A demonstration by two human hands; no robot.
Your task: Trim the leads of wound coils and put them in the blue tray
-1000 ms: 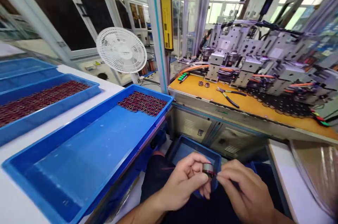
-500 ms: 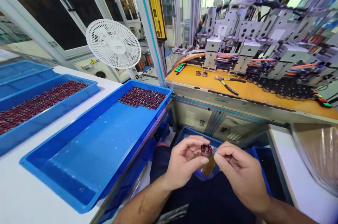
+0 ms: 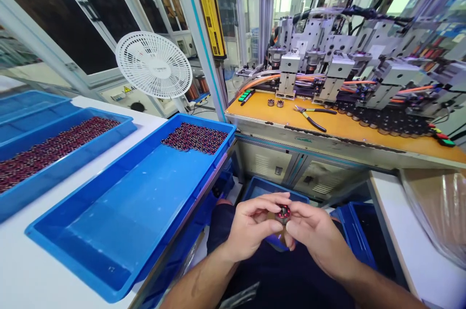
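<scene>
A small round motor stator (image 3: pixel 282 214), dark-sided with a red-rimmed top and an opening in its middle, is held above my lap. My left hand (image 3: pixel 251 226) grips it from the left, thumb in front and fingers behind. From the other side, my right hand (image 3: pixel 316 231) has its thumb and fingers closed on the stator too. The fingers hide part of its side. To the left, a long blue tray (image 3: pixel 138 202) holds many similar red and dark parts (image 3: pixel 196 137), packed together at its far end.
Another blue tray (image 3: pixel 69 154) full of such parts stands farther left, near a white fan (image 3: pixel 155 65). Pliers (image 3: pixel 313 117) and two loose round parts lie on the orange machine bench (image 3: pixel 255 107). Metal machine fixtures (image 3: pixel 335 71) line its back. Clear plastic (image 3: pixel 437 207) covers the right side.
My right hand has moved left, from beside the stator onto it. The stator has shifted slightly down and left. My left hand keeps its hold.
</scene>
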